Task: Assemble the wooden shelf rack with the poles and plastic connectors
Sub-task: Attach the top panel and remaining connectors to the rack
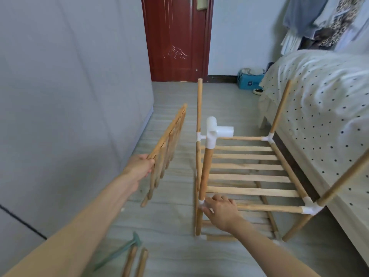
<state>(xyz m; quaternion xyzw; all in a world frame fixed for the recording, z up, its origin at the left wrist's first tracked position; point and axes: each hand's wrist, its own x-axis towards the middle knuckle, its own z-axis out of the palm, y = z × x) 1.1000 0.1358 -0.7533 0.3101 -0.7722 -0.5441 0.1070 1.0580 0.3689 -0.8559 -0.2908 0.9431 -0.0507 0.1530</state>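
The partly built wooden rack (247, 166) stands on the floor beside the bed, with a slatted shelf and white plastic connectors at its corners. A white three-way connector (214, 132) caps the near left pole (205, 172). My right hand (219, 210) grips the near left corner joint where that pole meets the front rail. My left hand (140, 168) holds a second slatted shelf panel (167, 148) on edge, upright, left of the rack. Other poles rise bare at the far left (199, 108), the far right (280, 108) and the near right (343, 176).
Two loose poles (135, 262) and a green mallet (119, 252) lie on the floor near me. A grey wall runs along the left, a red door (175, 39) stands ahead, and the dotted bed (319, 108) flanks the right. A blue box (249, 80) sits by the bed's far end.
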